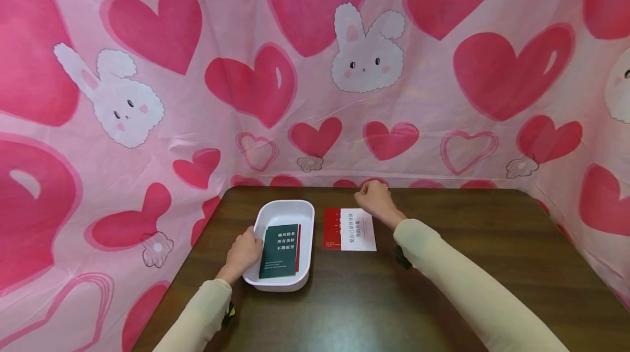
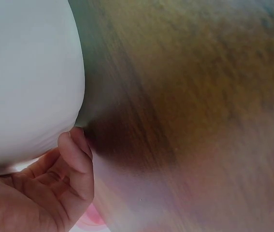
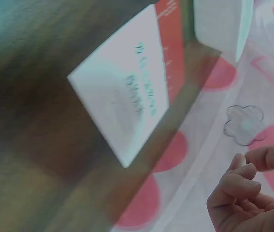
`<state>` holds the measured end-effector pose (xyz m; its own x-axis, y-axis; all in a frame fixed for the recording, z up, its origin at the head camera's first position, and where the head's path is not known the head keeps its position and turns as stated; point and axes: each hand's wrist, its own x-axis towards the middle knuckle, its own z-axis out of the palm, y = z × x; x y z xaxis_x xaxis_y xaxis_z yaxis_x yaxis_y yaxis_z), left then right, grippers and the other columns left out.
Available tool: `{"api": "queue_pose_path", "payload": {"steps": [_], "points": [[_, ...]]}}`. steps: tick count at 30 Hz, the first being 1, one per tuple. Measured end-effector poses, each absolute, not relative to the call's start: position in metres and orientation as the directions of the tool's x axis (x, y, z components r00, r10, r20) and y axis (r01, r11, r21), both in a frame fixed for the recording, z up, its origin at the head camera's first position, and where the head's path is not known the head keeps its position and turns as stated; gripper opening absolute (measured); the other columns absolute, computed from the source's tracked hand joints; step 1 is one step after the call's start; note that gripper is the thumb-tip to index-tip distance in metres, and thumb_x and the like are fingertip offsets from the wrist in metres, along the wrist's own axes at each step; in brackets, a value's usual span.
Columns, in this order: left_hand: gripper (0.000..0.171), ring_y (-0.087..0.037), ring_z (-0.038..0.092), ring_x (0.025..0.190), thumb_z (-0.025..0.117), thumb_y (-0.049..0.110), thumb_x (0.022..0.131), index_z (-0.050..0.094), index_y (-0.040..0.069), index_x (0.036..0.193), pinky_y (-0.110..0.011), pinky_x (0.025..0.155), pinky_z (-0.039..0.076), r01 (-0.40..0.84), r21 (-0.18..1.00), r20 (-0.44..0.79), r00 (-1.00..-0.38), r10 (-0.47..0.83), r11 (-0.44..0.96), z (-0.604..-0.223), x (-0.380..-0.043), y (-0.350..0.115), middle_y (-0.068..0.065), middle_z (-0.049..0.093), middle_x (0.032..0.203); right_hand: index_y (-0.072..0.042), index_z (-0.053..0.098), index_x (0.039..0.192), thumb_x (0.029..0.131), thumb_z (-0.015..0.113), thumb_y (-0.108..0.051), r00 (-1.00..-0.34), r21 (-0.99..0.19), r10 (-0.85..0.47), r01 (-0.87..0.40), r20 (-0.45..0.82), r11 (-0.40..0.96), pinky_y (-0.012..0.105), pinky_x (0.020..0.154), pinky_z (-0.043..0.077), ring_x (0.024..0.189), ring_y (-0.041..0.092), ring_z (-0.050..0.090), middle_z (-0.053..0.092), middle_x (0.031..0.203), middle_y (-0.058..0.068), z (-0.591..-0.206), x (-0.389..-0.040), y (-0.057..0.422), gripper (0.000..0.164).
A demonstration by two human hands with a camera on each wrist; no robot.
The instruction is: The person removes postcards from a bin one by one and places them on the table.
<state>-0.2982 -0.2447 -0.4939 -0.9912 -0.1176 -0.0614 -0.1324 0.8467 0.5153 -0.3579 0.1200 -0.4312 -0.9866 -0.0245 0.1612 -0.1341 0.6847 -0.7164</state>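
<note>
My left hand [image 1: 244, 252] grips the left side of a white plastic tray [image 1: 287, 288]; in the left wrist view its fingers curl against the outer wall. Inside the tray, a dark green card [image 1: 279, 251] with white lettering lies over a red card [image 1: 298, 248], of which just a strip shows. To the right of the tray, a white card [image 1: 364, 234] with dark lettering lies beside a red printed area [image 1: 332, 229]. My right hand [image 1: 376, 200] hovers by the white card's far edge, overlapping its corner in the head view. Its fingers [image 3: 233, 186] are curled and hold nothing.
Everything rests on a dark brown wooden table [image 1: 443, 286]. Behind and beside it hangs a pink cloth [image 1: 315, 100] with hearts and rabbit faces, close along the table's far edge. Each wrist wears a dark band below its light sleeve [image 1: 418, 237].
</note>
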Motion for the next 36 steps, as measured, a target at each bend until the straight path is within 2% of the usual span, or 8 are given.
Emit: {"api": "queue_pose_path", "payload": {"steps": [8, 14, 19, 22, 27, 33, 36], "points": [[0.046, -0.043, 0.068, 0.104, 0.053, 0.013, 0.104, 0.048, -0.012, 0.142, -0.065, 0.093, 0.053, -0.148, 0.524, -0.073, -0.989, -0.129, 0.839, -0.496, -0.298, -0.243, -0.034, 0.063, 0.129, -0.007, 0.057, 0.072, 0.094, 0.061, -0.015, -0.984, -0.719, -0.070, -0.168, 0.165, 0.674, 0.031, 0.053, 0.038, 0.058, 0.019, 0.046, 0.046, 0.060, 0.003, -0.406, -0.362, 0.092, 0.025], [0.046, -0.044, 0.068, 0.104, 0.053, 0.013, 0.104, 0.048, -0.013, 0.142, -0.065, 0.093, 0.053, -0.145, 0.517, -0.063, -0.989, -0.131, 0.844, -0.495, -0.301, -0.243, -0.035, 0.062, 0.130, -0.011, 0.052, 0.065, 0.093, 0.061, -0.014, -0.977, -0.710, -0.154, -0.212, 0.147, 0.671, 0.028, 0.051, 0.034, 0.053, 0.015, 0.042, 0.043, 0.056, -0.001, -0.394, -0.367, 0.070, 0.030], [0.049, -0.045, 0.067, 0.108, 0.053, 0.013, 0.104, 0.045, -0.013, 0.145, -0.065, 0.095, 0.052, -0.153, 0.527, -0.083, -0.988, -0.129, 0.836, -0.495, -0.302, -0.242, -0.035, 0.060, 0.133, -0.012, 0.048, 0.060, 0.094, 0.059, -0.014, -0.978, -0.704, -0.203, -0.168, 0.035, 0.690, 0.027, 0.047, 0.032, 0.049, 0.016, 0.040, 0.045, 0.055, 0.004, -0.379, -0.366, 0.055, 0.036], [0.049, -0.044, 0.067, 0.108, 0.053, 0.013, 0.105, 0.045, -0.013, 0.146, -0.065, 0.096, 0.051, -0.162, 0.533, -0.095, -0.987, -0.132, 0.830, -0.496, -0.302, -0.241, -0.035, 0.060, 0.134, -0.009, 0.054, 0.064, 0.097, 0.059, -0.015, -0.970, -0.754, -0.237, -0.111, -0.060, 0.647, 0.026, 0.047, 0.037, 0.049, 0.017, 0.045, 0.056, 0.062, 0.011, -0.372, -0.364, 0.046, 0.033], [0.048, -0.044, 0.067, 0.107, 0.053, 0.013, 0.105, 0.045, -0.013, 0.145, -0.065, 0.095, 0.052, -0.161, 0.533, -0.094, -0.987, -0.131, 0.831, -0.495, -0.302, -0.241, -0.034, 0.060, 0.133, -0.002, 0.066, 0.087, 0.098, 0.063, -0.015, -0.951, -0.838, -0.285, -0.059, -0.118, 0.543, 0.025, 0.050, 0.047, 0.053, 0.018, 0.053, 0.066, 0.076, 0.013, -0.368, -0.358, 0.030, 0.018], [0.048, -0.043, 0.067, 0.106, 0.053, 0.013, 0.105, 0.046, -0.013, 0.144, -0.064, 0.095, 0.053, -0.150, 0.526, -0.076, -0.989, -0.129, 0.837, -0.494, -0.302, -0.243, -0.034, 0.061, 0.132, 0.001, 0.070, 0.083, 0.098, 0.064, -0.013, -0.951, -0.832, -0.295, -0.089, -0.093, 0.547, 0.026, 0.051, 0.050, 0.053, 0.019, 0.058, 0.068, 0.075, 0.015, -0.372, -0.355, 0.012, 0.021], [0.048, -0.043, 0.068, 0.106, 0.053, 0.013, 0.105, 0.046, -0.013, 0.144, -0.064, 0.095, 0.053, -0.147, 0.519, -0.072, -0.989, -0.128, 0.842, -0.495, -0.301, -0.245, -0.035, 0.061, 0.132, 0.002, 0.072, 0.087, 0.099, 0.064, -0.014, -0.945, -0.831, -0.308, -0.085, -0.108, 0.551, 0.027, 0.053, 0.053, 0.058, 0.025, 0.066, 0.069, 0.077, 0.015, -0.376, -0.353, 0.003, 0.021]]}}
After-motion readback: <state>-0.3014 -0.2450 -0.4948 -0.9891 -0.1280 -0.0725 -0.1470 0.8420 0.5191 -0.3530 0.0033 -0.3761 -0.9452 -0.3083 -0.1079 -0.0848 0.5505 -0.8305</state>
